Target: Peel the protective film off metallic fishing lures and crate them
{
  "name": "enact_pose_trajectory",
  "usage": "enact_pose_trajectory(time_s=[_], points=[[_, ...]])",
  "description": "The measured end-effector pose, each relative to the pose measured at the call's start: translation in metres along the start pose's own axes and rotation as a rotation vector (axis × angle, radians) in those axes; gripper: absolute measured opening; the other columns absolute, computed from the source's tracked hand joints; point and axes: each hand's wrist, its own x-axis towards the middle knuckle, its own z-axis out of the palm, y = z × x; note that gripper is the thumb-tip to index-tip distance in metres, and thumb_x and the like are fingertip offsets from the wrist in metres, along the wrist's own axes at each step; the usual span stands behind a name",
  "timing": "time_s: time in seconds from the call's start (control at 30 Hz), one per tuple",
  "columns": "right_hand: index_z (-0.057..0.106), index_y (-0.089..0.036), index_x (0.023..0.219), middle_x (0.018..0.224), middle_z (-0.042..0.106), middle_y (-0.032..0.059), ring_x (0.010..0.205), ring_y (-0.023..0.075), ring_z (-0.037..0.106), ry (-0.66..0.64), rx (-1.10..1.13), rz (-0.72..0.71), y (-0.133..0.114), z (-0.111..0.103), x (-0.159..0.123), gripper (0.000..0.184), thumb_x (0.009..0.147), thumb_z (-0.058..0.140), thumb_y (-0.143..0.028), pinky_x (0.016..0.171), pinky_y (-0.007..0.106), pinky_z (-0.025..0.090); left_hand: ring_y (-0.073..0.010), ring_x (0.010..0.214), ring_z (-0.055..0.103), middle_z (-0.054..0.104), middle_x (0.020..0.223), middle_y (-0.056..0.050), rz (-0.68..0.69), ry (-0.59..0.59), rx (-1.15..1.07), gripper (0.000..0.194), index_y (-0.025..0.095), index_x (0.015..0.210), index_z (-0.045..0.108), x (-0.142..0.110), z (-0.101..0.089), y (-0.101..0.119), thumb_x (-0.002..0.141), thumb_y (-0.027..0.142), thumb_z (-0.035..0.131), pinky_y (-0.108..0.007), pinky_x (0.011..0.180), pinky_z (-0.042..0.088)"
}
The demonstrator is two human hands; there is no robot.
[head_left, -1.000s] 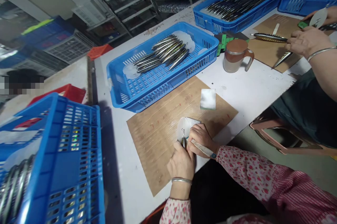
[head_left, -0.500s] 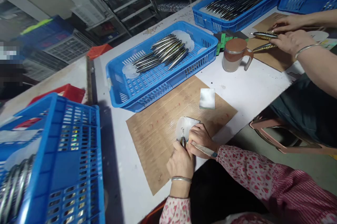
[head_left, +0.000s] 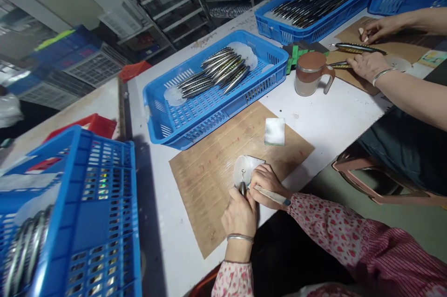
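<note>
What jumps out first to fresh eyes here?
Probably the blue basket beyond the cardboard, with slim, shiny fish-shaped pieces heaped inside. Then the two hands close together at the cardboard's near edge: left hand gripping a similar piece, right hand against it.

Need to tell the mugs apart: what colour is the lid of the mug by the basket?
The mug's lid is reddish brown; it shows best in the head view.

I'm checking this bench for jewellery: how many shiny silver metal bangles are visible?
2. One silver bangle circles the left wrist; another bangle is on a co-worker's wrist, right of the brown-lidded mug. Pink patterned sleeves may hide more.
</note>
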Motion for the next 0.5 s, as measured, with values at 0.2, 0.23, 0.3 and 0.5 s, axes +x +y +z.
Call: enact_pose_trajectory(time_s=[0.2,0.23,0.3,0.5], points=[[0.042,-0.021,0.072,0.070,0.047,-0.0002,0.077,0.0181,0.045,-0.021,-0.088,-0.017,0.0003,0.0031,0.0003,0.008,0.075,0.049,-0.018,0.076,0.034,0.034,-0.0296,0.077,0.068,0.068,0.080,-0.013,-0.001,-0.005,-0.020,0.031,0.017,0.097,0.043,0.0000,-0.0010,-0.0009,0.096,0.045,0.029,-0.033,0.061,0.043],[0.042,-0.021,0.072,0.069,0.047,-0.0003,0.077,0.0182,0.045,-0.021,-0.093,-0.022,0.0006,0.0038,-0.0002,0.008,0.074,0.049,-0.018,0.077,0.035,0.034,-0.0294,0.077,0.068,0.068,0.080,-0.013,0.002,-0.006,-0.024,0.030,0.017,0.097,0.043,0.0001,-0.0010,-0.0012,0.096,0.045,0.030,-0.033,0.060,0.043],[0.042,-0.021,0.071,0.068,0.047,-0.0007,0.075,0.0179,0.044,-0.022,-0.097,-0.036,0.0009,0.0046,-0.0013,0.008,0.073,0.049,-0.018,0.078,0.035,0.034,-0.0292,0.077,0.068,0.069,0.081,-0.013,0.009,-0.009,-0.030,0.028,0.017,0.096,0.043,0.0002,-0.0010,-0.0017,0.095,0.043,0.031,-0.032,0.059,0.042],[0.041,-0.021,0.068,0.065,0.046,-0.0017,0.072,0.0165,0.045,-0.041,-0.116,-0.061,-0.0003,0.0046,-0.0034,0.008,0.070,0.047,-0.016,0.082,0.036,0.034,-0.0284,0.078,0.069,0.069,0.081,-0.013,0.000,-0.007,-0.034,0.024,0.018,0.096,0.042,-0.0003,-0.0022,-0.0001,0.096,0.040,0.032,-0.032,0.059,0.042]])
